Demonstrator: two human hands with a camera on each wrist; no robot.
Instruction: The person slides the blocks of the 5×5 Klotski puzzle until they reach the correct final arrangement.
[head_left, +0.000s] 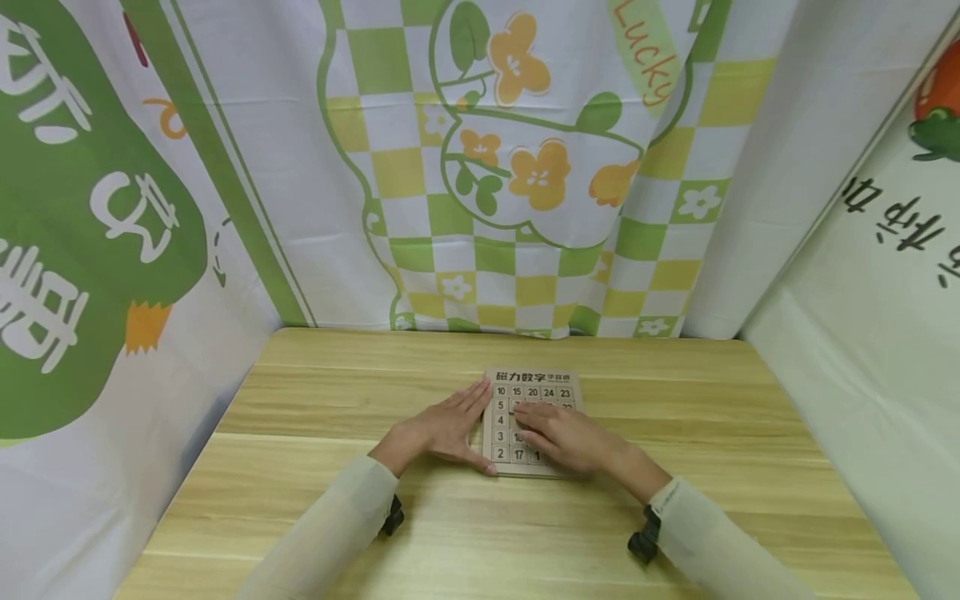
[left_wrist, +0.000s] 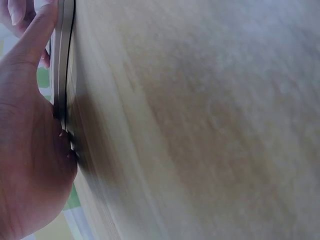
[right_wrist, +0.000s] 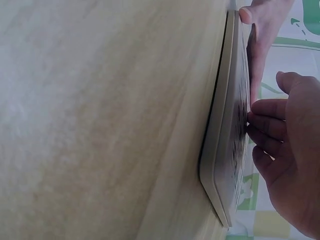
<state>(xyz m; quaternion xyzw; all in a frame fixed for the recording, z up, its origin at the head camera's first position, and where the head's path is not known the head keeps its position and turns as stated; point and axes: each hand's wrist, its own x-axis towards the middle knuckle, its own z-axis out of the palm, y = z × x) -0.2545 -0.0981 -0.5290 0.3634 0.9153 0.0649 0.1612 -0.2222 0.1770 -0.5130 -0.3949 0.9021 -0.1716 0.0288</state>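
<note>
A wooden sliding number puzzle lies flat on the table, its tiles printed with black numbers below a line of dark lettering. At its left side my left hand rests with straight fingers on the upper edge and the thumb at the lower left corner. My right hand reaches over from the right, its fingertips touching the tiles near the middle and covering several of them. In the right wrist view, those loosely bent fingers meet the puzzle's top face, with the thumb held away from it.
The light wood table extends around the puzzle on all sides. Behind it hangs a patterned curtain of checks and orange flowers. Printed cloth walls stand to the left and right. A black strap device sits on the right wrist.
</note>
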